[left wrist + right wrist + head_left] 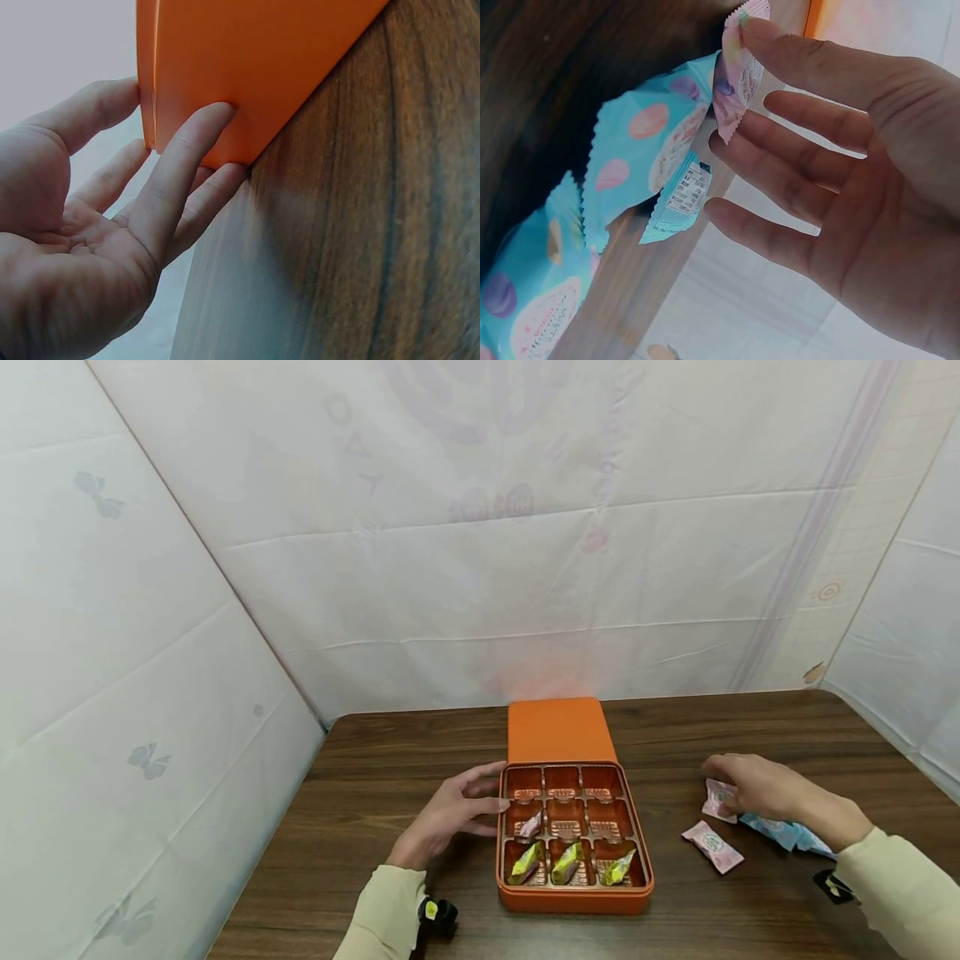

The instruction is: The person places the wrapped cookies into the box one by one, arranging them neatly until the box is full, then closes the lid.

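While the orange box [573,893] sits mid-bench [375,777] with bare wood on both sides, the left hand [450,814] rests straight fingers on its left wall. The right hand [757,787], released and flat, touches a pink packet [718,800] near the blue packets [783,833], well apart from the box.
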{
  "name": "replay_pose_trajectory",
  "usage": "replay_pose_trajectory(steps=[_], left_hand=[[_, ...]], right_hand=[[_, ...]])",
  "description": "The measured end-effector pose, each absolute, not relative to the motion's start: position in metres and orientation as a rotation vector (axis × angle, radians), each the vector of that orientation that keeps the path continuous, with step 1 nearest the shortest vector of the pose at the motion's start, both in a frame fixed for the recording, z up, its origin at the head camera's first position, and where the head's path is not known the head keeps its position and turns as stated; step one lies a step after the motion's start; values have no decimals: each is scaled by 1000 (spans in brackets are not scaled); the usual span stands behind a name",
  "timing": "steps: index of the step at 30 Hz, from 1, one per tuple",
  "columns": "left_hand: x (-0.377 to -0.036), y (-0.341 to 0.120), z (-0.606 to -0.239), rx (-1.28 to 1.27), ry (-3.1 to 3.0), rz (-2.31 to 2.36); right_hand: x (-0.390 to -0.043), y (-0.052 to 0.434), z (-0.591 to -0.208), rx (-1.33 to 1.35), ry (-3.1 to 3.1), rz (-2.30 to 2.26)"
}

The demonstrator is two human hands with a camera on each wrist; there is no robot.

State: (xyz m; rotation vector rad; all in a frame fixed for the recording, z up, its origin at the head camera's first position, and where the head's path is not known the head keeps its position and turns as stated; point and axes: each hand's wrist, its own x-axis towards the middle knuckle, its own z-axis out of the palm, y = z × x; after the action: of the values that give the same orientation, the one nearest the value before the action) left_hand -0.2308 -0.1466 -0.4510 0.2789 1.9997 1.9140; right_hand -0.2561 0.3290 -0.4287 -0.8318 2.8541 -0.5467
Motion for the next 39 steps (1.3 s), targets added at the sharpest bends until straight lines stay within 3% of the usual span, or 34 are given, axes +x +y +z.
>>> replay_pose_trajectory(steps=[22,39], left_hand=[[-230,-146,-450,283,1996,1914],[-231,-146,-450,287,1993,1914]], right_hand=[[-257,323,-433,-1010,3125,-564],[-258,322,-437,-952,3109,-730]])
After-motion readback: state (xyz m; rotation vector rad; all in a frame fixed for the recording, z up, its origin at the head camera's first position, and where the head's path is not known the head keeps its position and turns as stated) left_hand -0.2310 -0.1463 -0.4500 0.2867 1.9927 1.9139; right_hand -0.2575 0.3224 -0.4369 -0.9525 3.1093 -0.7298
